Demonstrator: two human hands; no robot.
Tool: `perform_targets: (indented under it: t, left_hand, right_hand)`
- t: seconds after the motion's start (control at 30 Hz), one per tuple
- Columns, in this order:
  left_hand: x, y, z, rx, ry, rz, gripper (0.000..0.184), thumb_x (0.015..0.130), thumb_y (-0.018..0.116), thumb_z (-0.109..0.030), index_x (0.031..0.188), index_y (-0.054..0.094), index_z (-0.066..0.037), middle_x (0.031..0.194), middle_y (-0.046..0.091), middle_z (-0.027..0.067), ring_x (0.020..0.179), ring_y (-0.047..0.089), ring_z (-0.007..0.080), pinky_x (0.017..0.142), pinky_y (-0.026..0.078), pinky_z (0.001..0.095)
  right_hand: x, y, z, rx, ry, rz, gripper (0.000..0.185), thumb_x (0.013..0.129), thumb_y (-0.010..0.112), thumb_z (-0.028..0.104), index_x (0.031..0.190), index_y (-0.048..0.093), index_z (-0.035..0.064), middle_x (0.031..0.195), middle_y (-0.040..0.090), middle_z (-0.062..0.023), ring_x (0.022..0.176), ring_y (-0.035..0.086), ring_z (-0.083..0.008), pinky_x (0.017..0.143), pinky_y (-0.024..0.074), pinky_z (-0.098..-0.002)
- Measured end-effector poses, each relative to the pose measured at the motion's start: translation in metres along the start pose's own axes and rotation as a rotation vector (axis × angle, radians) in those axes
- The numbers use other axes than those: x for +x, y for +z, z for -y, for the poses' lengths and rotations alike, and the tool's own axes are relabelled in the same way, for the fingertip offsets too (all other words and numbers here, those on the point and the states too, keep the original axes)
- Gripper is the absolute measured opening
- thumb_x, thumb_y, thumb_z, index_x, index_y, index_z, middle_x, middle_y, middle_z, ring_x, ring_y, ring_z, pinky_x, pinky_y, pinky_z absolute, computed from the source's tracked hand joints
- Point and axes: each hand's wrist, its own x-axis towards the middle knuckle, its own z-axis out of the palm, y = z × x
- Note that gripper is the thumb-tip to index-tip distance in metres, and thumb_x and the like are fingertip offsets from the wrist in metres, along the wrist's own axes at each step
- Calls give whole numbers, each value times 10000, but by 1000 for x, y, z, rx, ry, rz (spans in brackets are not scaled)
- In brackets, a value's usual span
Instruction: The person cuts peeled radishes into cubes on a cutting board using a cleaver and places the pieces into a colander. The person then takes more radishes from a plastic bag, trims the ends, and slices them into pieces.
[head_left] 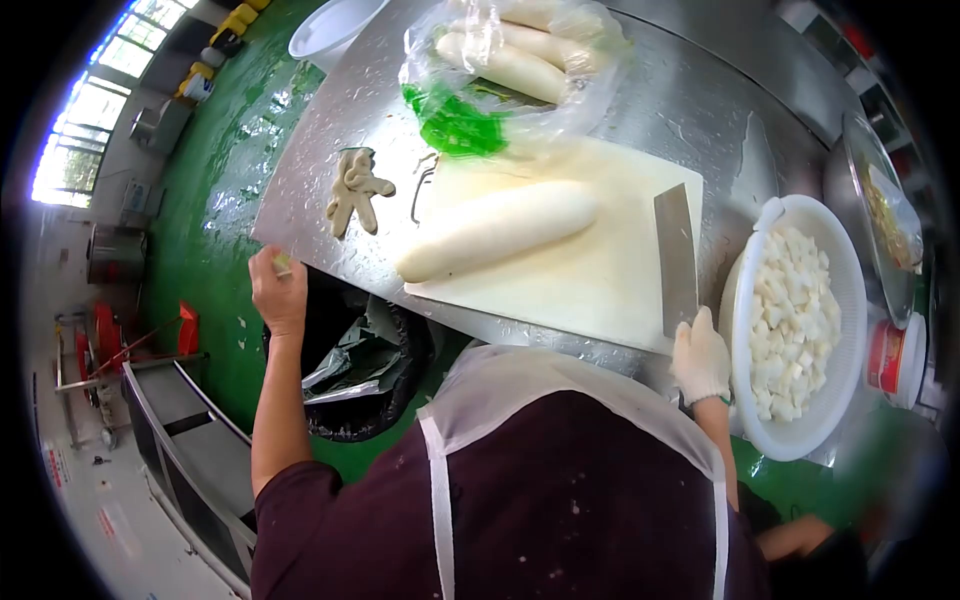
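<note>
Table (370, 90): steel, wet in patches, droplets over the surface. Cutting board (590, 285): white, flat on the table, its near side close to the table's near edge. Bin (415, 340): black lining, silvery wrapping inside; stands below the near edge, by the near left corner. Tub (852, 290): white, at the near right part of the table, heaped with pale cubes (795, 320). Plastic bag (520, 100): clear with a green part, just beyond the board, toward the far edge; several whole white roots show through it.

Radish (500, 225): long, white, lying aslant on the board, one end at the board's left side, the other pointing toward the table's far right corner. Knife (676, 260): broad blade lying along the board's right side.

Right hand (700, 355): gloved, at the near edge between board and tub; grip curled around the knife's handle end, handle itself hidden. Left hand (277, 290): bare, at the near left corner; grip pinching a scrap. Contact with the table: cannot tell.

Spare glove (355, 190): crumpled, near the left edge. Scrap (283, 264): small, yellowish green.
</note>
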Motion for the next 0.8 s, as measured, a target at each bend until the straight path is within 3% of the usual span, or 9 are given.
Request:
perform_targets:
  t: [0.07, 0.17, 0.2, 0.27, 0.33, 0.43, 0.5, 0.53, 0.8]
  left_hand:
    - [-26, 7, 42, 146, -227, 208, 408, 821, 679, -236, 1194, 568, -115, 1173, 575, 188, 1013, 611, 349, 794, 519, 427]
    - [-47, 11, 18, 490, -270, 356, 662, 783, 725, -401, 1364, 492, -186, 1409, 424, 213, 1259, 461, 410, 923, 454, 522]
    - [-46, 19, 17, 310, -215, 366, 878, 724, 767, -470, 1470, 381, -212, 1525, 273, 209, 1366, 308, 452, 1005, 352, 606]
    - [-28, 23, -27, -94, 77, 321, 979, 668, 821, -386, 1471, 347, -87, 1499, 314, 244, 1354, 338, 430, 1063, 338, 505]
    - [-14, 36, -79, -299, 252, 406, 1043, 604, 859, -329, 1462, 340, -41, 1461, 386, 241, 1322, 400, 400, 1086, 327, 465]
    - [-9, 68, -121, -537, 132, 751, 904, 573, 861, -272, 1327, 454, 19, 1249, 539, 220, 1186, 515, 376, 984, 444, 427]
    - [-25, 81, -139, -645, 306, 564, 805, 587, 853, -245, 1257, 494, 22, 1166, 550, 205, 1113, 541, 371, 924, 479, 422]
    - [-35, 80, -156, -655, 297, 516, 811, 594, 855, -225, 1268, 480, 23, 1166, 540, 212, 1092, 539, 384, 933, 470, 427]
    - [-47, 90, -206, -774, 295, 608, 896, 574, 898, -210, 1286, 413, 36, 1217, 484, 235, 1140, 485, 401, 967, 441, 440]
  right_hand:
    - [-1, -1, 4, -16, -19, -10, 365, 924, 482, 236, 1190, 447, -11, 807, 649, -279, 788, 643, -443, 711, 487, -554]
    - [-2, -3, 9, -28, 8, 29, 401, 906, 507, 255, 1193, 447, -18, 813, 649, -281, 795, 640, -449, 717, 483, -557]
    - [-5, -5, 12, -32, 1, 16, 411, 900, 515, 266, 1190, 446, -17, 816, 648, -281, 798, 638, -451, 720, 481, -557]
    - [-17, -8, 18, -54, -7, -5, 433, 888, 531, 288, 1184, 444, -16, 823, 648, -282, 805, 636, -456, 724, 477, -558]
    - [-23, -6, 17, 23, 19, 66, 431, 876, 551, 302, 1159, 443, -5, 839, 648, -280, 805, 632, -460, 722, 473, -555]
    - [-37, -3, 17, 128, -19, 36, 399, 879, 559, 267, 1161, 447, 8, 802, 645, -263, 778, 630, -453, 697, 471, -547]
    - [-45, -3, 21, 284, -1, 41, 382, 881, 561, 265, 1158, 458, 21, 784, 644, -248, 763, 631, -444, 682, 473, -540]
    - [-54, -9, 30, 388, -113, -90, 313, 895, 548, 259, 1119, 496, 47, 758, 635, -222, 735, 630, -427, 656, 477, -526]
    - [-44, -56, 99, 134, -336, -320, 180, 930, 536, 201, 1037, 576, 63, 702, 604, -177, 619, 614, -355, 568, 477, -454]
